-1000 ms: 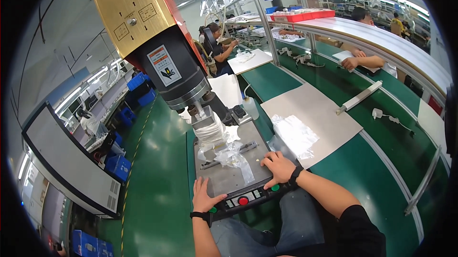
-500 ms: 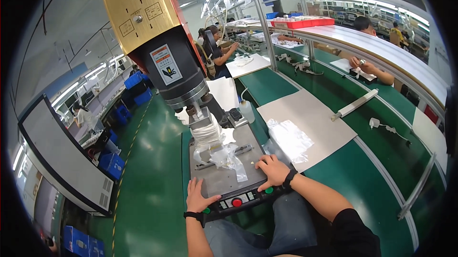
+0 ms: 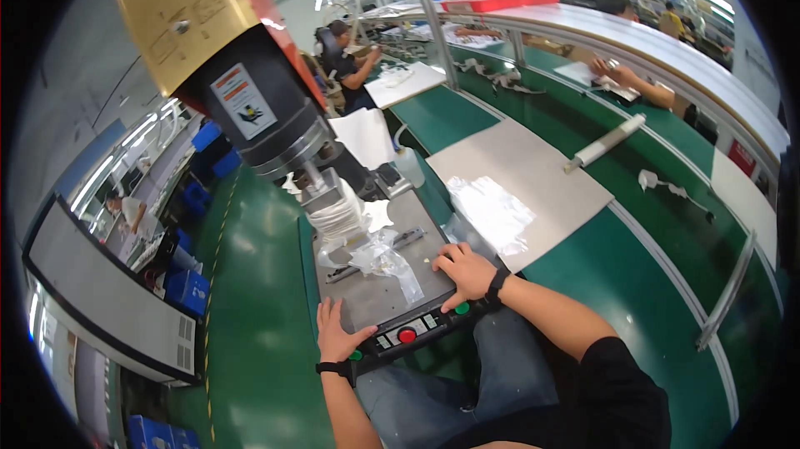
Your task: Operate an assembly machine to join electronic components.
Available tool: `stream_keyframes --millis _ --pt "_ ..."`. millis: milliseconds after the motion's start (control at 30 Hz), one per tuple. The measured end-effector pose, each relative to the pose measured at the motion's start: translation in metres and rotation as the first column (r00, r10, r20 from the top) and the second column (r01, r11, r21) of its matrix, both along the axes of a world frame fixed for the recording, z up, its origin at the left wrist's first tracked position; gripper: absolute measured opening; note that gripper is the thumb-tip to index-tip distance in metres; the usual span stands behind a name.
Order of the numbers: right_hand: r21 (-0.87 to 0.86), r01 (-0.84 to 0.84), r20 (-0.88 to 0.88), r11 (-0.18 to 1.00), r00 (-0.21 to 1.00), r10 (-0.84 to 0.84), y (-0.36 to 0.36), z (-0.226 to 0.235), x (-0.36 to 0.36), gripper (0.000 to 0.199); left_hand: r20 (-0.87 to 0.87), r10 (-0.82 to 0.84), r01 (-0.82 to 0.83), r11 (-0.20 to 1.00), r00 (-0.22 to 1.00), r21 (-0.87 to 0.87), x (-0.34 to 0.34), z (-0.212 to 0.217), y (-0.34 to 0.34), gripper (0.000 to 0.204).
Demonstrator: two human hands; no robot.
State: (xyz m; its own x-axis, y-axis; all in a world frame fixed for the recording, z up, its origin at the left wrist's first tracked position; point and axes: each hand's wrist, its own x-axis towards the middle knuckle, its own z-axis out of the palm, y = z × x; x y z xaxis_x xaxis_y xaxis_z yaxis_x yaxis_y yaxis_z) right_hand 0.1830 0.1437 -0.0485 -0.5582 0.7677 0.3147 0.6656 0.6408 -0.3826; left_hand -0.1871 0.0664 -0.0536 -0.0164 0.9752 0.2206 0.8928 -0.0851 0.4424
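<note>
My left hand (image 3: 337, 336) lies at the near left corner of a press's grey base plate (image 3: 367, 306), fingers spread, thumb out beside a green button (image 3: 356, 355). My right hand (image 3: 468, 272) rests on the near right corner, fingers apart and thumb close to another green button (image 3: 462, 308). Neither hand holds anything. Between them sits a red button (image 3: 407, 336) on the front panel. Over the plate hangs the gold and black press head (image 3: 267, 107). Its metal tip meets a white wrapped bundle (image 3: 340, 217), with crumpled clear plastic (image 3: 392, 261) around its base; what lies under the tip is hidden.
Right of the press, a clear plastic bag (image 3: 492, 212) lies on a beige board (image 3: 542, 178). A clear squeeze bottle (image 3: 408, 164) stands behind the plate. Farther right are a pale bar (image 3: 607, 144) and a white adapter with cable (image 3: 667, 187). Co-workers sit at benches beyond.
The whole view has tilted and shifted, so the press head appears farther left. Both hands keep their places at the plate's near corners.
</note>
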Motion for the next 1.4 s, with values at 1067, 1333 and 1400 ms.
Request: stream_keyframes --millis 1067,1333,1400 --pt "-0.026 -0.017 0.012 1.0 1.0 0.018 0.005 -0.002 -0.005 0.091 0.015 0.065 -0.065 0.998 0.998 -0.009 0.003 0.001 0.001 0.106" --pt "0.036 -0.029 0.009 0.999 1.0 0.029 0.005 0.008 -0.003 0.08 0.022 0.058 -0.058 0.998 0.998 -0.012 0.005 0.003 0.001 0.103" --pt "0.048 -0.035 -0.005 0.998 0.999 0.035 0.003 0.032 0.001 0.076 0.024 0.051 -0.05 0.999 0.998 -0.002 0.005 0.002 0.001 0.102"
